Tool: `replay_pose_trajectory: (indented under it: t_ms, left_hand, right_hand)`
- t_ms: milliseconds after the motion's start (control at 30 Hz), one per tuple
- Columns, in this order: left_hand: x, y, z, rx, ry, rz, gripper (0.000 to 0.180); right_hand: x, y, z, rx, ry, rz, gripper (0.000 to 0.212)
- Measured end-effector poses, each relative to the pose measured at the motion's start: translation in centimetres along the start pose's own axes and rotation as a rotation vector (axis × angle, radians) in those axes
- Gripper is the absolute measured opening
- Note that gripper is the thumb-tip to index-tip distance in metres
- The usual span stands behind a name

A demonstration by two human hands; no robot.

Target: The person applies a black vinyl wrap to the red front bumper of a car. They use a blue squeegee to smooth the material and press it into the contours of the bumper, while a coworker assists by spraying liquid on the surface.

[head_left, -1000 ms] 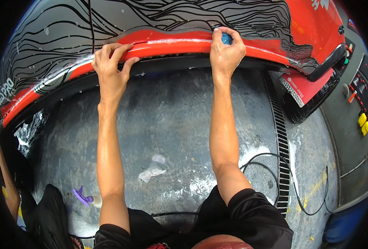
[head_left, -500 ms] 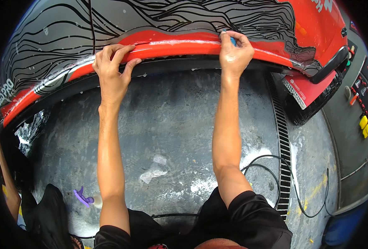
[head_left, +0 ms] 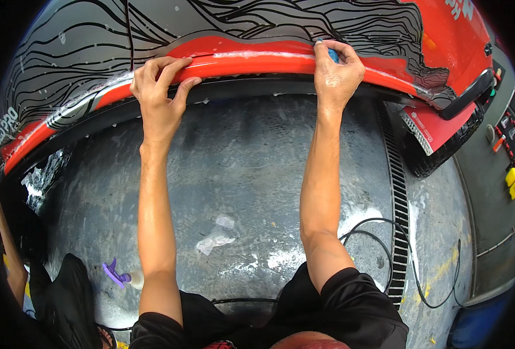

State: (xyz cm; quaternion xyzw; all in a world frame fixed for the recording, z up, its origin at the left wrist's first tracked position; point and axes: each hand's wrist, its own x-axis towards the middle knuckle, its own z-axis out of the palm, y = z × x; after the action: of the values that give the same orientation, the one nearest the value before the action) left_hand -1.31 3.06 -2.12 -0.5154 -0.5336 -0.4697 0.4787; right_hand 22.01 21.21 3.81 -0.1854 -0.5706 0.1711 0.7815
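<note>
A car's lower side runs across the top, its grey door panel (head_left: 193,29) covered in black wavy lines above a red sill (head_left: 228,66). White foamy wet streaks lie along the sill's upper edge. My left hand (head_left: 160,96) rests its curled fingertips on the red sill, the thumb apart and lower down, with nothing seen between them. Farther right, my right hand (head_left: 338,72) is closed on a small blue piece (head_left: 333,55) against the sill. Most of that piece is hidden by the fingers, so its kind cannot be told.
A red mud flap (head_left: 429,128) hangs before the tyre (head_left: 449,145) at right. Beside it runs a floor drain grate (head_left: 394,198), crossed by a looped black hose (head_left: 362,220). Scraps of pale film (head_left: 215,241) and a purple-headed spray bottle (head_left: 115,273) lie below. Another person's arm (head_left: 10,250) is at left.
The view has shifted slightly, with the car's right end appearing farther right. Both hands keep nearly the same places on the sill, and their grips look unchanged.
</note>
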Motion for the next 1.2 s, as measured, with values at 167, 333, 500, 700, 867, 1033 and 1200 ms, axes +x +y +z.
replay_pose_trajectory:
  t_ms: [167, 333, 500, 700, 867, 1033, 1200]
  left_hand:
    - [0.0, 0.2, 0.0, 0.011, -0.001, 0.001, 0.041]
    - [-0.1, 0.1, 0.0, 0.016, -0.001, -0.004, 0.040]
    - [-0.1, 0.0, 0.1, 0.007, 0.003, -0.006, 0.041]
    - [0.0, 0.1, 0.3, -0.006, 0.018, 0.007, 0.042]
    - [0.1, 0.4, -0.1, -0.009, -0.008, -0.009, 0.040]
    - [-0.1, 0.2, -0.3, 0.006, -0.011, -0.003, 0.041]
    - [0.0, 0.1, -0.4, -0.008, -0.023, -0.005, 0.040]
  right_hand:
    - [0.4, 0.2, 0.1, 0.057, 0.056, 0.020, 0.014]
    - [0.6, 0.2, 0.2, 0.008, 0.048, -0.065, 0.014]
    - [-0.3, -0.4, 0.4, -0.039, -0.005, -0.070, 0.014]
    - [0.0, -0.8, 0.2, -0.062, 0.021, -0.085, 0.016]
    - [0.9, 0.7, 0.2, 0.072, 0.079, -0.051, 0.016]
    - [0.2, -0.3, 0.1, 0.029, -0.002, -0.006, 0.016]
    - [-0.1, -0.4, 0.2, -0.049, -0.047, -0.024, 0.014]
